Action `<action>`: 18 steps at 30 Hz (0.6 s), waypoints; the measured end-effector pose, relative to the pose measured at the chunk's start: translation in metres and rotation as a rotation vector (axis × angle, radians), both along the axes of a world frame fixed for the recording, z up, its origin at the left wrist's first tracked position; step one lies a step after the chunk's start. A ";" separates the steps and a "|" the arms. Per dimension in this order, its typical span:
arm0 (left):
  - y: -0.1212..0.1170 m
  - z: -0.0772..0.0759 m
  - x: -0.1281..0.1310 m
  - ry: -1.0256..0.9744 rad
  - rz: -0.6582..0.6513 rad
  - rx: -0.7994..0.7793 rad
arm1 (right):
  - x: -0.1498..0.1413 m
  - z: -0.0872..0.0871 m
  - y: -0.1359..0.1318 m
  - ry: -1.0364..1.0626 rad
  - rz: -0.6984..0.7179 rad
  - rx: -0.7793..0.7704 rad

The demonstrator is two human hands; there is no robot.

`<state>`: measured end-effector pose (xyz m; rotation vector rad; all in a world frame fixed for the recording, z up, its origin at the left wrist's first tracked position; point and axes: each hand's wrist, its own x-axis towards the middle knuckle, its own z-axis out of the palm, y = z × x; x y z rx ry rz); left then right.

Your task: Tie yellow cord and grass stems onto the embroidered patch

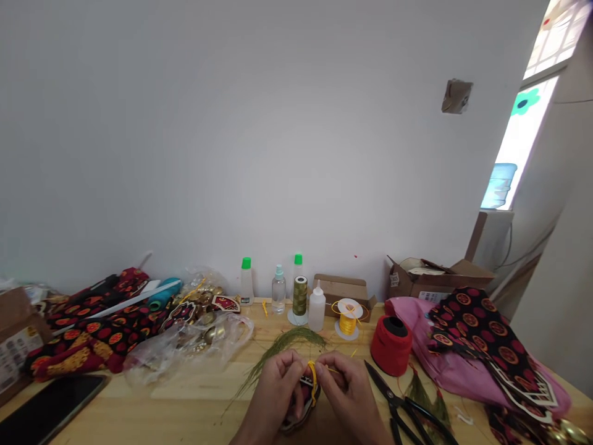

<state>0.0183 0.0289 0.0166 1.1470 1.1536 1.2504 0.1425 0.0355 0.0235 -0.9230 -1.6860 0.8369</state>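
Observation:
My left hand (278, 389) and my right hand (348, 389) meet low in the middle of the view, fingertips pinched. Between them runs a looped yellow cord (314, 378), and each hand grips part of it. The cord hangs over a dark red embroidered piece with a pale edge (296, 423), partly hidden behind my left fingers. Just beyond my hands, a bundle of green thread (294, 337) curves across the table. Black-handled scissors (393, 400) lie open beside my right hand.
Along the wall stand a green thread spool (300, 298), a white squeeze bottle (317, 309), a yellow cord spool (347, 324) and a red thread cone (391, 346). Patterned fabric (486, 327) lies right; a plastic bag (185, 346) and a phone (50, 411) lie left.

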 end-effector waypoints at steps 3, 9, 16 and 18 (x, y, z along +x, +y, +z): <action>0.001 -0.003 0.000 0.050 -0.019 -0.013 | -0.002 -0.003 0.002 0.061 0.095 -0.122; -0.003 0.001 -0.002 0.290 0.038 0.183 | -0.003 -0.008 0.007 0.041 0.116 -0.189; -0.004 -0.002 -0.003 0.543 0.029 0.205 | -0.002 -0.011 0.006 -0.170 -0.050 0.007; -0.005 -0.003 -0.002 0.536 0.037 0.190 | -0.001 -0.011 0.006 -0.177 -0.068 0.055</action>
